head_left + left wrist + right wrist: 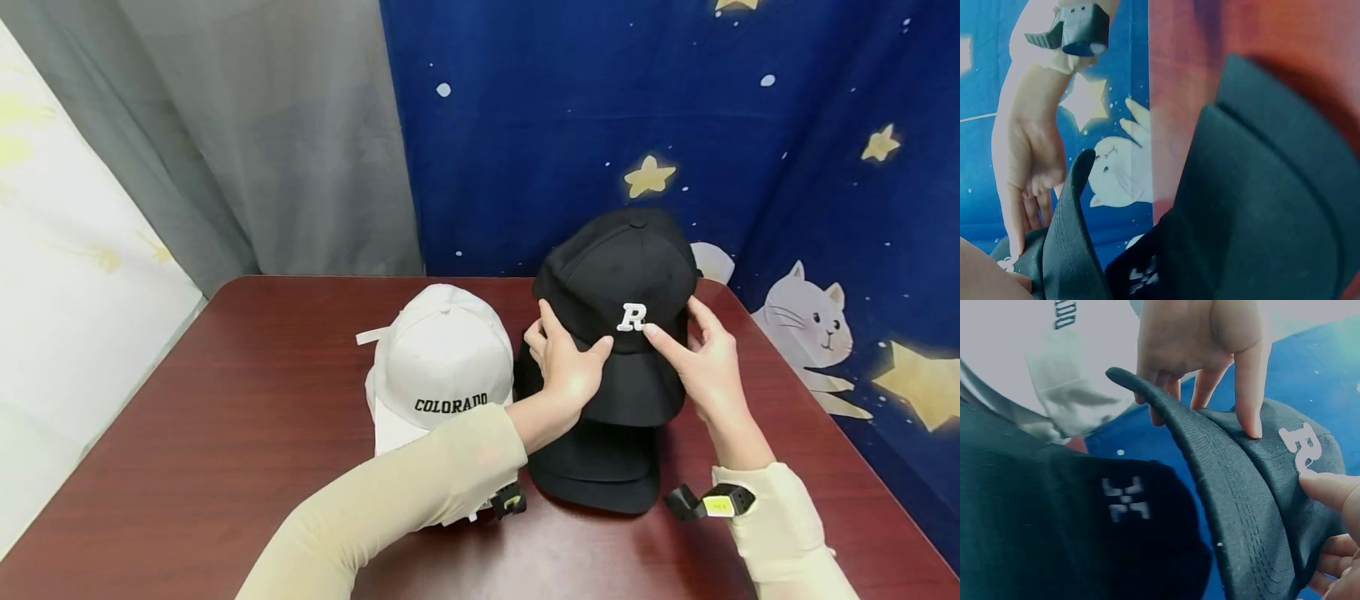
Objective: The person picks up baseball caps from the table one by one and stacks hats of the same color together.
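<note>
Both hands hold a black baseball cap (617, 267) with a white letter R on its front. My left hand (566, 367) pinches its left side, thumb at the base of the crown. On the other side my right hand (708, 367) grips it, thumb beside the R. The brim points toward me and down. Beneath it, more black caps (592, 479) sit stacked on the table; the right wrist view shows a gap between the held cap and the stack's upper cap (1054, 519), which bears a small white mark.
Left of the black caps stand stacked white caps (450, 350), the top one lettered COLORADO, partly hidden by my left forearm. The reddish-brown table (225, 417) ends at a blue star-patterned curtain (525, 150) and a grey curtain (300, 150).
</note>
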Demonstrator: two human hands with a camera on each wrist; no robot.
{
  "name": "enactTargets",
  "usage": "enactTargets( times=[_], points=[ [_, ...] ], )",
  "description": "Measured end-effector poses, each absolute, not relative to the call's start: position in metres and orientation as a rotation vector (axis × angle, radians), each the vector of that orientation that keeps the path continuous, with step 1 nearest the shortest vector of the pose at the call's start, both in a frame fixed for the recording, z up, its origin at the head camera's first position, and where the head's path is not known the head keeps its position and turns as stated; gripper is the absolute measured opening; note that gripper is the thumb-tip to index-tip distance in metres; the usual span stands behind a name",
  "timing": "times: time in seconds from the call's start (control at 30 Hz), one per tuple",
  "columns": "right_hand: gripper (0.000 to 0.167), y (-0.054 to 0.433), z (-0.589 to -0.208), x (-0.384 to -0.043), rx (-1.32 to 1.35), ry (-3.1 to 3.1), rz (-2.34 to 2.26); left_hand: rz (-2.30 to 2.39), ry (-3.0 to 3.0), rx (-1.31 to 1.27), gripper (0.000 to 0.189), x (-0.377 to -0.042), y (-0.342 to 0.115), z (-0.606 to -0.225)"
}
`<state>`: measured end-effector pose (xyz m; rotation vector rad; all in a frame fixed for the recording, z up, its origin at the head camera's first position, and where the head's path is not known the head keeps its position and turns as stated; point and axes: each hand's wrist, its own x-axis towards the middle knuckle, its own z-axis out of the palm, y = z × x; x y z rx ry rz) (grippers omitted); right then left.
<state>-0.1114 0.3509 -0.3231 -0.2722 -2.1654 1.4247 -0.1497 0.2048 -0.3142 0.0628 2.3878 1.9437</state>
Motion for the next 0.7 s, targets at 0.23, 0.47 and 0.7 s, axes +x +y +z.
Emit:
enactTargets(
  times=[0.23, 0.47, 0.7],
  points=[
    [0.073, 0.344, -0.34, -0.106, -0.279, -2.228, 1.456, 1.948, 2.401, 0.012, 0.09, -0.142, 0.198, -0.335],
    [0.076, 0.338, -0.354, -0.101, -0.301, -2.275, 1.504, 1.938, 2.405, -0.02, 0.09, -0.132, 0.19, -0.348],
    [0.077, 0.332, -0.368, -0.095, -0.3, -2.297, 1.542, 1.939, 2.408, -0.03, 0.088, -0.126, 0.184, -0.361]
  ],
)
